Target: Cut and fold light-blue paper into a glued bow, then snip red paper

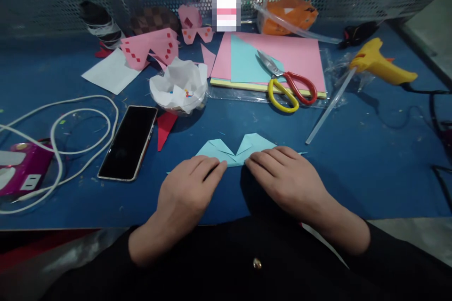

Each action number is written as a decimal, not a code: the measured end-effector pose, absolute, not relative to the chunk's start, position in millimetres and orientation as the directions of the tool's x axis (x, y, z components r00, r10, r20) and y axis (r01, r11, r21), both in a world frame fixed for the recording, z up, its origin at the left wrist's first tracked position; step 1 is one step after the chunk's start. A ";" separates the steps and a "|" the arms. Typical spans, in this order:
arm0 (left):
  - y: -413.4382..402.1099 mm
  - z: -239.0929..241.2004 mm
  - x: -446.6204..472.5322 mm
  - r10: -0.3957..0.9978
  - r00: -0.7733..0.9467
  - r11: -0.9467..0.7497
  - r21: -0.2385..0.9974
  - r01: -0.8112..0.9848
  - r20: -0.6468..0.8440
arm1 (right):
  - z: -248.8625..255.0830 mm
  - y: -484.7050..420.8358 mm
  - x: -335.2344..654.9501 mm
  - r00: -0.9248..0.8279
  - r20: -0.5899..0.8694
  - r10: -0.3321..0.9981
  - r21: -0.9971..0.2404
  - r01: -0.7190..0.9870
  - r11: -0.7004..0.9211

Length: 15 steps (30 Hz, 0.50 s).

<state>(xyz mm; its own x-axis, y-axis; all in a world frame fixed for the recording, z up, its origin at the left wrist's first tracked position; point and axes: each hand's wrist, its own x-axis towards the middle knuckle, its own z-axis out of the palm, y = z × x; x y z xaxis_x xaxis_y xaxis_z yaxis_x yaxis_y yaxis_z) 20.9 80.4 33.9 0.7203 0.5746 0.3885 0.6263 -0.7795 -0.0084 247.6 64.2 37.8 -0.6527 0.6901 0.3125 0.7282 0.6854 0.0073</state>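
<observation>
A light blue folded paper (236,149) lies on the blue table (370,169) near its front edge, with two pointed flaps showing at the top. My left hand (187,188) rests on the paper's left part, fingers curled and pressing down. My right hand (286,178) lies on its right part, fingers together and flat on the fold. The fingertips of both hands almost meet at the paper's middle. The lower half of the paper is hidden under my hands.
A black phone (129,142) and a white cable (70,141) lie left. Behind are a plastic cup of crumpled paper (179,87), red-and-yellow scissors (287,87) on pink and blue sheets (293,54), a yellow glue gun (381,63), a clear glue stick (328,108) and pink paper cut-outs (151,47).
</observation>
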 end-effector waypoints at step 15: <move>87.0 34.9 27.4 0.461 0.807 -0.829 -0.146 0.540 0.369 | 32.6 67.6 242.4 -0.631 0.358 0.688 -0.002 0.736 0.677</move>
